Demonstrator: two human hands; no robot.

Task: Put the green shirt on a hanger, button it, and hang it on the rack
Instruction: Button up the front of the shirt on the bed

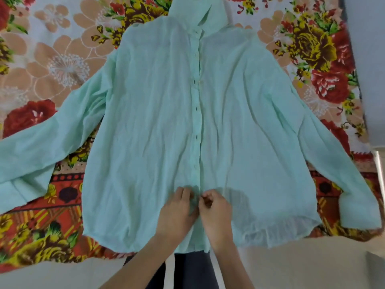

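The pale green shirt [154, 113] lies flat and face up on a flowered bedspread, sleeves spread to both sides, collar at the far end. Its front placket runs down the middle and looks closed along most of its length. My left hand [177, 209] pinches the left edge of the placket near the hem. My right hand [215, 207] pinches the right edge at the same spot, fingertips almost touching the left ones. No hanger is visible; one may lie hidden inside the shoulders, but I cannot tell.
The floral bedspread [52, 65] covers the bed under the shirt. The bed's near edge runs just below the hem, with pale floor [291, 263] beyond. A grey wall or panel [366, 59] stands at the right.
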